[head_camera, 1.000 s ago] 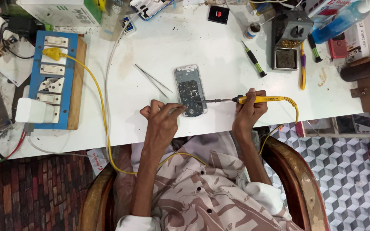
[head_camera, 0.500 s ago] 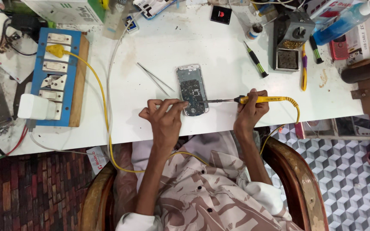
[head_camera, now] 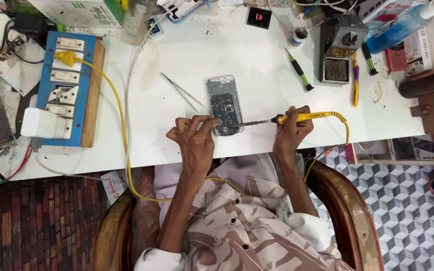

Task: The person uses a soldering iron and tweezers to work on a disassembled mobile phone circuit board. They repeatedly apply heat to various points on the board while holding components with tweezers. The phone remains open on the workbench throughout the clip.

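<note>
An opened phone (head_camera: 224, 104) lies back-side up on the white table (head_camera: 237, 60), its circuit board showing. My right hand (head_camera: 292, 131) grips a yellow-handled soldering iron (head_camera: 302, 118), whose metal tip reaches left onto the phone's lower board. My left hand (head_camera: 193, 138) rests on the table at the phone's lower left corner, fingers pinched together against its edge; whether they hold a thin wire is too small to tell. The iron's yellow cord (head_camera: 345, 131) loops down over the table's front edge.
Tweezers (head_camera: 181, 92) lie left of the phone. A blue power strip (head_camera: 66, 85) with a white adapter and yellow plug sits at left. A soldering stand (head_camera: 340, 45), screwdrivers (head_camera: 300, 74), a blue bottle (head_camera: 403, 25) and boxes crowd the back right. A wooden chair arm (head_camera: 350, 200) is below.
The view has shifted slightly. Both hands stay at the phone, with the iron's tip still on the board; my left hand has edged a little closer to the phone's corner.
</note>
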